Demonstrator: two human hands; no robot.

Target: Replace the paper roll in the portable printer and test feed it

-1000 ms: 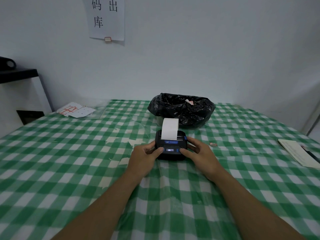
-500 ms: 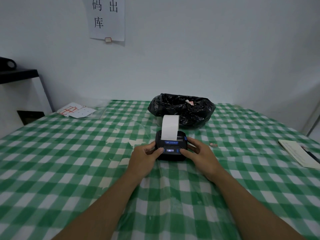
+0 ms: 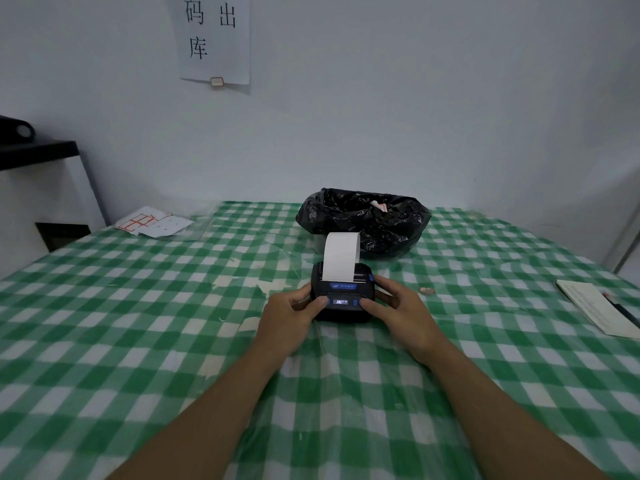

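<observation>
Two bare arms reach forward over the table (image 3: pixel 104 341), which wears a green and white checked cloth. The left hand (image 3: pixel 287 317) and the right hand (image 3: pixel 398 310) sit on each side of the small black printer (image 3: pixel 343 299), which rests flat on the cloth in the middle. Each hand wraps around one side of the printer, fingers curled and close together, and each thumb lies across the front panel beside the tiny lit screen. The left thumb tip seems to press a blue button; the right thumb rests near another one. Both hands are just as near, so either could do the next move. A white paper strip (image 3: pixel 341 256) stands up out of the slot on top, just beyond the thumbs, with its long way running up and away from the person. To tear it off, a hand would need to let go and reach forward and up over the printer. Behind the strip sits a black rubbish bag (image 3: pixel 381 216). A notebook (image 3: pixel 595 306) lies far to the right, well apart.
</observation>
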